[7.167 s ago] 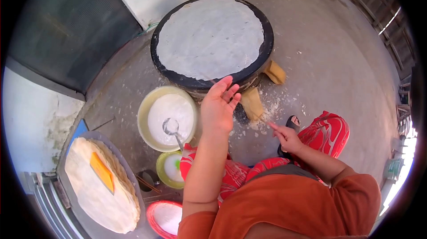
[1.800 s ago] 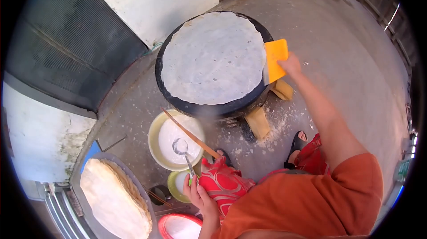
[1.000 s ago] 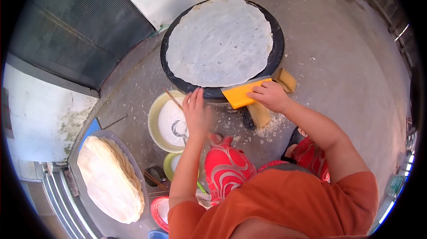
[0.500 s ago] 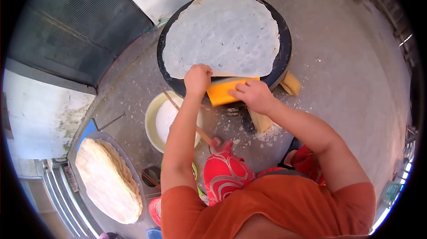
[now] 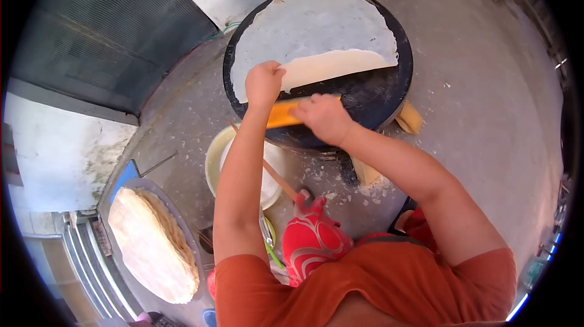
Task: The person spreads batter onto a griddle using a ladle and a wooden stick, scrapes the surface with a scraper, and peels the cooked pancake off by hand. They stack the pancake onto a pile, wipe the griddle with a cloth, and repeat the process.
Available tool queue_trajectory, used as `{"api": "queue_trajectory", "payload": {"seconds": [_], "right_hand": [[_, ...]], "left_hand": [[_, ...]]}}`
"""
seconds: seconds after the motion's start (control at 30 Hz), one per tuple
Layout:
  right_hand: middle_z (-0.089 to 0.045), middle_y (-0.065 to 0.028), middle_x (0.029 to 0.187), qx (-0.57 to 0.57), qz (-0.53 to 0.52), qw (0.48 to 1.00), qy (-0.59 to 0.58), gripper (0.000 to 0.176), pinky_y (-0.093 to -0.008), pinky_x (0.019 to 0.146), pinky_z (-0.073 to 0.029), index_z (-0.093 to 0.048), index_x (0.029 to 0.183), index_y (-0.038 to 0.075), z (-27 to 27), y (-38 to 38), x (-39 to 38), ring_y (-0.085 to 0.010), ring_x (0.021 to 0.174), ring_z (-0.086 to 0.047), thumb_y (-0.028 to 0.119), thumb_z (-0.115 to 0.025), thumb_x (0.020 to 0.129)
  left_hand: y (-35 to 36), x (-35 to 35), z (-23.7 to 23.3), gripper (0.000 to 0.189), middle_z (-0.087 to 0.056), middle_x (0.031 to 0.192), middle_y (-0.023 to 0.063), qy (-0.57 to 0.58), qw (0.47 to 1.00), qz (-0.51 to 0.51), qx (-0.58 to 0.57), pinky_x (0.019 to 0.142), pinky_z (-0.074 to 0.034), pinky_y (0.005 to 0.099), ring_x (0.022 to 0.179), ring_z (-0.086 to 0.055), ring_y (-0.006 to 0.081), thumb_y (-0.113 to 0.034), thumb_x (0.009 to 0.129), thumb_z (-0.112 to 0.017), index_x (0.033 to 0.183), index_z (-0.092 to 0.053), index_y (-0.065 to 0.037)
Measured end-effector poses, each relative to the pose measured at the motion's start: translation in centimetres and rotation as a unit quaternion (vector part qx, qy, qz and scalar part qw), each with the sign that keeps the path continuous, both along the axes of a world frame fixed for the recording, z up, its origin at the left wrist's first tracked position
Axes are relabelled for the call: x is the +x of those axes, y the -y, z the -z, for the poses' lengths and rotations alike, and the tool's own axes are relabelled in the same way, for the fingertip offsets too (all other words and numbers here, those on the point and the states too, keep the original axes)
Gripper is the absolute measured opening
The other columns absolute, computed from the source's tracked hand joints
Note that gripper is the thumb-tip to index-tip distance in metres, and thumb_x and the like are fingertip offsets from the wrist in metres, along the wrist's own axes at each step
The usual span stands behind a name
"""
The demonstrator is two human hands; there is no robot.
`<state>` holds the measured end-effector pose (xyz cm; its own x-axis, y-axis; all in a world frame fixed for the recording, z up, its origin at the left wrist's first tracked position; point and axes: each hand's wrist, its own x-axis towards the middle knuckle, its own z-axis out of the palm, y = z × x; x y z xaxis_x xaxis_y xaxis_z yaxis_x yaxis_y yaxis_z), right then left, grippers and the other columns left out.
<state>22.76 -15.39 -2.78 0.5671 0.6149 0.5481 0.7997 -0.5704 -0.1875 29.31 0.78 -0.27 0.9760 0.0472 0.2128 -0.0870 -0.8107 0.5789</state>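
Note:
A large thin pancake (image 5: 316,29) covers the far part of a round black griddle (image 5: 371,93). Its near edge is lifted and folded back, showing a paler underside. My left hand (image 5: 264,85) pinches that edge near the griddle's left side. My right hand (image 5: 324,118) grips a flat orange scraper (image 5: 283,114) over the near part of the griddle, just below the bared black surface. The scraper's left end is partly hidden behind my left forearm.
Below the griddle on the left stands a pale bucket (image 5: 214,156) of white batter, with a wooden stick (image 5: 280,179) across it. A stack of pancakes (image 5: 152,245) lies on a tray at lower left. Wood pieces (image 5: 410,118) stick out beneath the griddle.
My left hand has moved up and away, peeling the pancake's near edge off the griddle and folding it back. My right hand has shifted left with the scraper.

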Motion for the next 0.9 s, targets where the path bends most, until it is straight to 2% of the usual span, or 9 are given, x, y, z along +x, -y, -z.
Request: {"api": "queue_trajectory", "payload": {"seconds": [0.1,0.17,0.3,0.37,0.5,0.6,0.7,0.77,0.9], "right_hand": [[-0.054,-0.0048,0.071,0.014,-0.088,0.996,0.009,0.013,-0.0333,0.059,-0.045,-0.06,0.079,0.012,0.9,-1.7,-1.5,-0.0215,0.067,-0.056,0.015,-0.051,0.07],[-0.054,-0.0058,0.071,0.008,-0.054,0.998,-0.007,0.014,-0.0338,0.06,-0.045,-0.061,0.08,0.012,1.4,-2.1,0.1,-0.0224,0.068,-0.056,0.015,-0.051,0.07],[-0.055,-0.0059,0.072,-0.027,0.107,0.994,-0.016,0.015,-0.0335,0.06,-0.045,-0.06,0.08,0.01,0.7,-1.2,5.1,-0.0227,0.068,-0.056,0.013,-0.05,0.069],[-0.054,-0.0047,0.071,-0.012,0.143,0.99,0.006,0.017,-0.0321,0.059,-0.045,-0.06,0.082,0.01,0.1,-0.5,5.5,-0.0216,0.067,-0.055,0.012,-0.051,0.068],[-0.052,-0.0034,0.071,-0.021,0.138,0.99,0.008,0.018,-0.0307,0.057,-0.044,-0.059,0.084,0.01,-1.1,1.0,2.7,-0.0202,0.066,-0.054,0.011,-0.051,0.067],[-0.051,-0.0019,0.071,-0.029,0.072,0.997,-0.003,0.02,-0.0302,0.056,-0.044,-0.058,0.087,0.011,-2.0,2.9,-0.5,-0.019,0.066,-0.053,0.011,-0.051,0.068],[-0.051,-0.0011,0.071,-0.033,-0.011,0.999,-0.025,0.024,-0.03,0.056,-0.043,-0.058,0.091,0.011,-2.9,5.6,-3.9,-0.0186,0.067,-0.052,0.013,-0.053,0.067],[-0.053,-0.0014,0.074,-0.046,-0.08,0.99,-0.107,0.037,-0.0315,0.055,-0.043,-0.058,0.098,0.014,-3.8,7.7,-5.9,-0.02,0.065,-0.052,0.012,-0.061,0.061],[-0.054,-0.0029,0.077,-0.046,-0.124,0.971,-0.198,0.039,-0.0321,0.056,-0.043,-0.058,0.099,0.015,-4.1,11.6,-9.1,-0.0208,0.068,-0.054,0.01,-0.063,0.061]], "left_hand": [[0.7,0.9,-1.2,0.018,-0.06,0.071,0.017,0.04,0.998,0.027,0.041,0.059,-0.045,0.0333,0.065,-0.059,0.0295,-0.016,0.07,-0.063,0.082,-0.064,-0.002],[1.1,1.3,-1.5,0.019,-0.06,0.073,0.0173,0.065,0.994,0.033,0.082,0.06,-0.046,0.0346,0.067,-0.059,0.031,-0.016,0.07,-0.063,0.082,-0.064,-0.002],[1.8,1.5,-3.7,0.017,-0.06,0.074,0.0172,0.066,0.994,0.026,0.085,0.062,-0.046,0.0351,0.069,-0.059,0.0316,-0.016,0.07,-0.062,0.082,-0.064,-0.003],[2.4,1.6,-5.3,0.01,-0.058,0.071,0.0166,0.171,0.982,0.05,0.058,0.06,-0.044,0.04,0.068,-0.056,0.0338,-0.013,0.07,-0.059,0.076,-0.062,-0.005],[3.6,0.2,-8.6,0.008,-0.06,0.076,0.0125,0.259,0.956,0.078,0.114,0.065,-0.046,0.0337,0.076,-0.058,0.0291,-0.008,0.073,-0.058,0.078,-0.062,-0.004],[3.7,-2.3,-8.7,0.009,-0.06,0.08,0.0106,0.323,0.935,0.095,0.11,0.068,-0.046,0.0342,0.079,-0.057,0.028,-0.003,0.071,-0.058,0.079,-0.061,-0.005],[2.7,-5.5,-6.3,0.019,-0.059,0.086,0.0116,0.38,0.912,0.11,0.107,0.071,-0.046,0.0361,0.083,-0.057,0.0301,0.003,0.067,-0.057,0.084,-0.06,-0.005],[1.8,-8.5,-3.7,0.021,-0.057,0.093,0.0126,0.345,0.925,0.102,0.122,0.077,-0.046,0.0365,0.092,-0.054,0.0297,-0.002,0.068,-0.055,0.088,-0.059,-0.003],[0.3,-14.8,2.3,0.039,-0.053,0.106,0.0166,0.168,0.968,0.147,0.114,0.09,-0.038,0.0407,0.101,-0.049,0.0336,0.001,0.062,-0.057,0.101,-0.053,-0.001]]}}
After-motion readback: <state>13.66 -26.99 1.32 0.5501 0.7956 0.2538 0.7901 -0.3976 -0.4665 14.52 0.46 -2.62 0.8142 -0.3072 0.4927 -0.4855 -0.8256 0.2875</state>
